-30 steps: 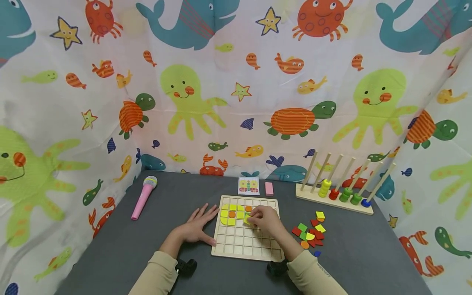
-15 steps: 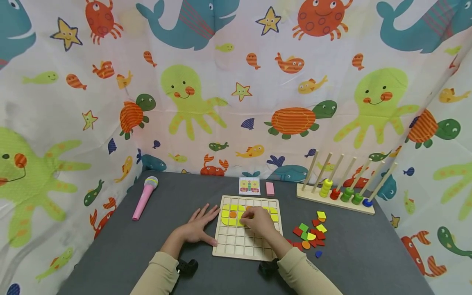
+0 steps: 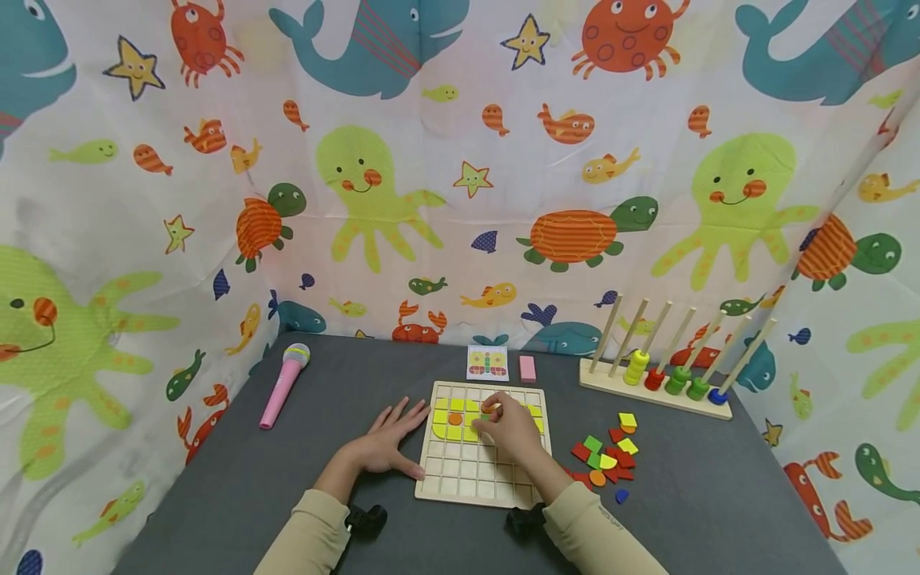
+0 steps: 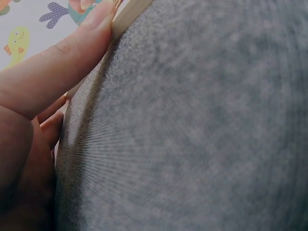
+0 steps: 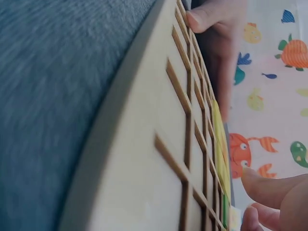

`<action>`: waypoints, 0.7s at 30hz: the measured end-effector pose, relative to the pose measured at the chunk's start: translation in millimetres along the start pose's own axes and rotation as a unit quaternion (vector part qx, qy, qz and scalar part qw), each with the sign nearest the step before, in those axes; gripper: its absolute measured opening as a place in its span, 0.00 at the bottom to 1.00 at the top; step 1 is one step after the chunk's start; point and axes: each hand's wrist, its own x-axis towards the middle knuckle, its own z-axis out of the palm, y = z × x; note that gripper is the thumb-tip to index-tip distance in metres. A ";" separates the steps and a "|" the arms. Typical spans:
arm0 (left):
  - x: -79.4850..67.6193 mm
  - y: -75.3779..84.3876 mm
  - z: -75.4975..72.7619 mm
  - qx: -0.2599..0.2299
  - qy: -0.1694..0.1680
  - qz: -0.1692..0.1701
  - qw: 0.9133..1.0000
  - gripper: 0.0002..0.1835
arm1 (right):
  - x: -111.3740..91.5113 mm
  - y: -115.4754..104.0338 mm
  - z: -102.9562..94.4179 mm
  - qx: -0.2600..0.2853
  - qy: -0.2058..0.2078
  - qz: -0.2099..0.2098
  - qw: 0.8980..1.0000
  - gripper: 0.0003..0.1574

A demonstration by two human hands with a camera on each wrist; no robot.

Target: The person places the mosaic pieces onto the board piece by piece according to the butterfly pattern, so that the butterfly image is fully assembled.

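A wooden grid board (image 3: pixel 467 485) lies on the dark table, with yellow tiles (image 3: pixel 447 432) and an orange round tile (image 3: pixel 455 418) set in its upper rows. My left hand (image 3: pixel 381 446) lies spread at its left side, the thumb touching the board's edge; in the left wrist view that thumb (image 4: pixel 67 62) presses the wooden rim. Above the upper middle of the board is my right hand (image 3: pixel 512 430), thumb and index finger apart. Between them a green tile (image 3: pixel 485 417) shows in the grid. No piece is visible between the fingertips in the right wrist view.
Loose red, green, yellow and orange tiles (image 3: pixel 607 461) lie right of the board. Behind it are a picture card (image 3: pixel 487 363) and a pink block (image 3: pixel 528 368). A peg stand with rings (image 3: pixel 654 389) is back right, a pink toy microphone (image 3: pixel 283 386) at left.
My right hand has moved slightly left over the board, and its thumb and index finger have parted, uncovering the green tile. My left hand stays at the board's edge.
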 end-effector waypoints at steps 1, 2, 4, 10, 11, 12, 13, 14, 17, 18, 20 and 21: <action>0.2 0.4 -0.1 -0.002 -0.003 0.002 1.000 0.66 | -0.3 1.5 -2.8 0.005 0.003 -0.002 1.000 0.23; 0.3 0.6 -0.2 -0.004 -0.005 0.004 1.000 0.67 | -0.7 3.2 -6.2 0.007 0.006 -0.005 1.000 0.24; 0.4 0.5 0.1 -0.007 -0.004 0.009 1.000 0.67 | -1.2 6.7 -12.9 0.015 0.012 -0.002 1.000 0.24; -1.1 0.2 0.9 -0.014 0.001 0.016 1.000 0.67 | -2.4 19.2 -37.0 0.016 0.037 0.001 0.999 0.25; -1.3 0.3 0.8 -0.013 0.001 0.015 1.000 0.67 | -2.6 21.5 -41.2 0.013 0.041 0.000 0.999 0.25; -1.5 0.5 0.6 -0.014 0.002 0.014 1.000 0.67 | -2.7 24.1 -45.4 0.010 0.045 0.001 0.999 0.25; -1.5 0.6 0.5 -0.013 0.000 0.012 1.000 0.67 | -3.0 26.7 -49.5 0.007 0.048 0.002 0.999 0.25; -1.1 0.3 0.6 -0.013 0.002 0.009 1.000 0.67 | -3.5 29.5 -53.5 0.001 0.051 0.004 0.999 0.25; -0.4 0.0 0.8 -0.009 0.001 0.004 1.000 0.66 | -6.4 37.7 -65.7 -0.017 0.059 0.009 0.998 0.24; -0.1 0.0 0.9 -0.009 0.000 0.002 1.000 0.66 | -7.6 40.6 -69.8 -0.020 0.061 0.011 0.998 0.23; 0.3 -0.2 1.1 -0.007 -0.002 0.001 1.000 0.66 | -10.4 46.4 -77.8 -0.028 0.062 0.012 0.998 0.22; 0.5 -0.1 1.1 -0.007 -0.001 0.001 1.000 0.66 | -11.7 49.4 -81.7 -0.029 0.062 0.014 0.998 0.22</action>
